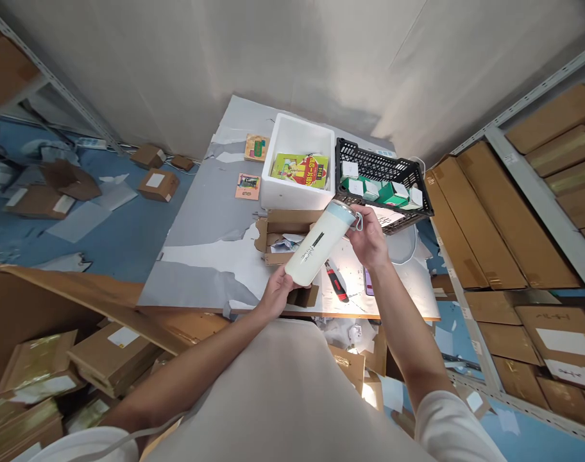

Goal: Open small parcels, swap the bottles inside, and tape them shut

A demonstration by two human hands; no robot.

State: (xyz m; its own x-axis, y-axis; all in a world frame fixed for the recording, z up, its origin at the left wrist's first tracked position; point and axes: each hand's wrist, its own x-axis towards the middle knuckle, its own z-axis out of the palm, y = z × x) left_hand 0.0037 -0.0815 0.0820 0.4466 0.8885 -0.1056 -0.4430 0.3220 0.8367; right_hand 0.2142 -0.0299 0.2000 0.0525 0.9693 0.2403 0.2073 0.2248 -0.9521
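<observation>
A cream-coloured bottle point(313, 251) with a pale blue lid, a strap loop and dark lettering is held tilted above the table's front part. My left hand point(276, 292) is closed around its base end. At the lid end, my right hand point(368, 236) grips it near the loop. Behind and below the bottle lies an opened cardboard box point(292, 220) with crumpled wrapping inside, partly hidden by the bottle. A red and black utility knife point(337, 283) rests on the table to the right of the bottle. Close to my right forearm is a phone point(368, 282), partly covered.
On the table point(191, 263) stand a white foam box point(297, 196) with colourful booklets and a black crate point(379, 154) holding green-and-white boxes. Two small booklets lie left of the foam box. Shelves of cartons point(514, 218) line the right side; a large open carton point(13, 289) sits lower left.
</observation>
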